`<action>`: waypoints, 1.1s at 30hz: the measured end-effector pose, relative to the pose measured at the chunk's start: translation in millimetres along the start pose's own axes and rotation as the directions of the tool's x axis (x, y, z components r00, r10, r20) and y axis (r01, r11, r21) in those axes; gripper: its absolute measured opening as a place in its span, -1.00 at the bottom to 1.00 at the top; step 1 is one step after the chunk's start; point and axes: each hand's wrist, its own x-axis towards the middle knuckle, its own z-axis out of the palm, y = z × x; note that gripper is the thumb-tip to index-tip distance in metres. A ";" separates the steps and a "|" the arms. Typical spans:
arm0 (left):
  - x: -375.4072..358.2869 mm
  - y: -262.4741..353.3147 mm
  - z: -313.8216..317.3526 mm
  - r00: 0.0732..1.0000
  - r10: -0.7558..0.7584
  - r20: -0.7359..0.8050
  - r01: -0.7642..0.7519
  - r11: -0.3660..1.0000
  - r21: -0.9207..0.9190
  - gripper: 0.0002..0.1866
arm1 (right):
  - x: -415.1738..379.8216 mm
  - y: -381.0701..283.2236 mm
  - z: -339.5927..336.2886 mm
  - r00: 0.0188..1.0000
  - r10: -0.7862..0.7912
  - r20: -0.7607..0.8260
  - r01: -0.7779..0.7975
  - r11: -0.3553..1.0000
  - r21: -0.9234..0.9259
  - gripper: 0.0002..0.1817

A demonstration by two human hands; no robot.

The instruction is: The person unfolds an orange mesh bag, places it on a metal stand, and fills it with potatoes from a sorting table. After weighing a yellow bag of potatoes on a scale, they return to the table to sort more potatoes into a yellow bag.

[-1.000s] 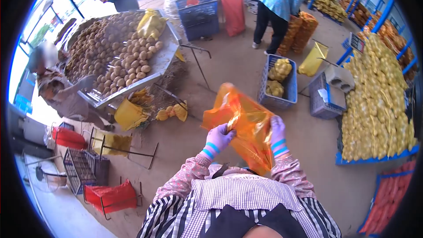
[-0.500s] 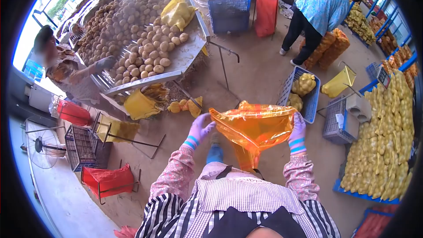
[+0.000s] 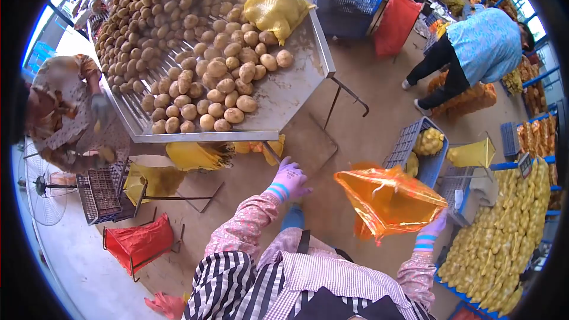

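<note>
My right hand (image 3: 435, 225), in a purple glove, grips the edge of an orange mesh bag (image 3: 370, 198). The bag hangs with its mouth spread wide, out to the right of my body. My left hand (image 3: 289, 179), gloved in the same purple, is off the bag with its fingers apart. Its fingertips are near the lower end of a metal bar (image 3: 271, 152) under the front edge of the sorting table (image 3: 302, 98). Loose potatoes (image 3: 222, 86) lie on that table, and a filled yellow mesh bag (image 3: 275, 7) rests at its right side.
At the left, a person (image 3: 65, 106) stands beside the table. Another person (image 3: 483, 47) bends over filled orange sacks (image 3: 462, 99). A blue crate (image 3: 435, 160) with bagged potatoes stands beyond the orange bag. Stacked potato bags (image 3: 501, 237) line the right; a red bag on a stand (image 3: 142, 243) is at the left.
My left hand has let go of the orange bag and reached forward. My right hand has carried the bag to the right. The view has come closer to the table.
</note>
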 end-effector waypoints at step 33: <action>74.1 20.7 -57.5 0.874 -0.067 -0.482 -0.002 0.990 -0.140 -0.57 | -8.9 34.5 253.3 -0.142 0.598 0.789 -0.275 0.742 -0.611 -0.52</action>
